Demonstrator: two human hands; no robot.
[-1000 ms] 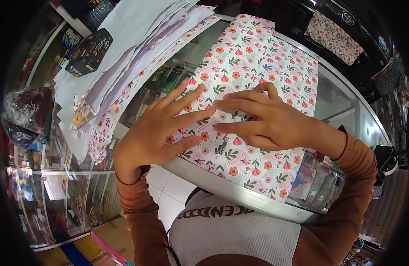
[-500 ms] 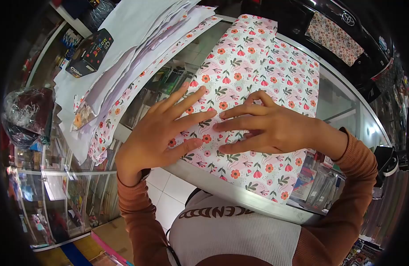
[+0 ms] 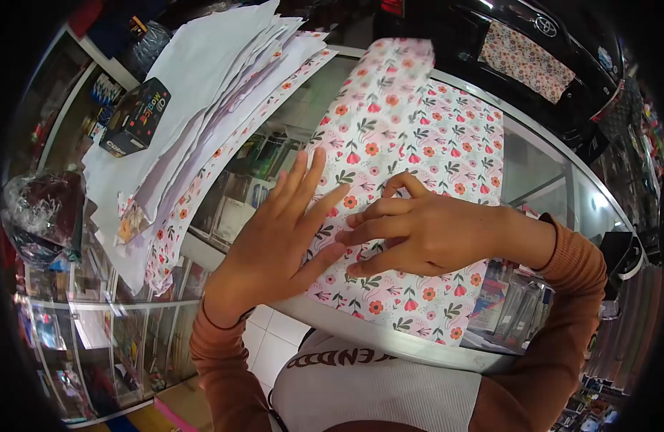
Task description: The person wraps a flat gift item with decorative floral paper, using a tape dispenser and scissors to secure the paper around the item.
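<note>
Floral wrapping paper [image 3: 447,151] lies on the glass counter, with a folded-over strip along its left side that rises and blurs at the far end. My left hand [image 3: 278,230] rests on the paper's left edge, fingers spread and pointing away from me. To its right, my right hand [image 3: 425,234] touches the paper with bent, separated fingers. Nothing shows in either hand. What lies beneath the palms is hidden.
A stack of white and floral sheets [image 3: 202,93] lies at the left, bearing a black box [image 3: 136,117]. A plastic-wrapped bundle [image 3: 42,216] is farther left. The glass counter [image 3: 537,169] has a metal edge [image 3: 332,324]. A black car [image 3: 461,29] stands beyond.
The view has shifted, so the counter and stack sit lower in the frame. My left hand has slid slightly along the paper's edge. The folded strip's far end is now blurred.
</note>
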